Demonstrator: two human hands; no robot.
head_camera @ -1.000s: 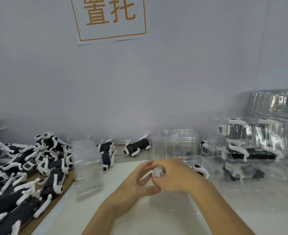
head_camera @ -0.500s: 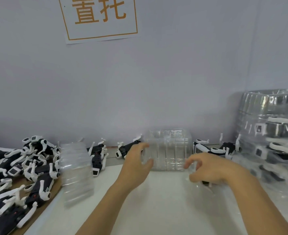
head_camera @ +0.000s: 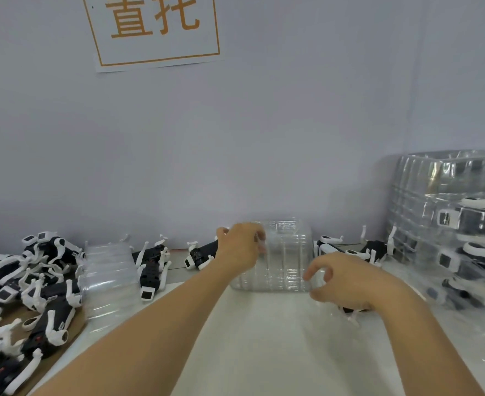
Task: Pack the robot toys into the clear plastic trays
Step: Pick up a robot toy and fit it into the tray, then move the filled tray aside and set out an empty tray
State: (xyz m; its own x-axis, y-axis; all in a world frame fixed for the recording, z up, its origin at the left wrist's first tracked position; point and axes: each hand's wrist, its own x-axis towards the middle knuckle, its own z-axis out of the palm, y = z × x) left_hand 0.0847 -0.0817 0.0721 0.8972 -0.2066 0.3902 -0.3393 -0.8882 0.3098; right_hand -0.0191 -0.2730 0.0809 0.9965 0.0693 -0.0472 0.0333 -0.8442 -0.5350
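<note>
Clear plastic tray stack (head_camera: 284, 255), at twelve o'clock on the white table (head_camera: 264, 344); left hand (head_camera: 239, 247) grips its upper left edge, fingers curled; right hand (head_camera: 346, 284) hovers at its right side, fingers bent, whether it is touching I cannot tell; robot toys (head_camera: 35, 281) heaped at nine o'clock. Advice: peel one tray only, bracing the rest; the thin walls probably cling together.

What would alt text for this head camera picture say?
A person's left hand grips a stack of clear plastic trays by the wall; the right hand, fingers curled, hovers beside it. Black-and-white robot toys lie heaped at left; packed trays stand at right.
</note>
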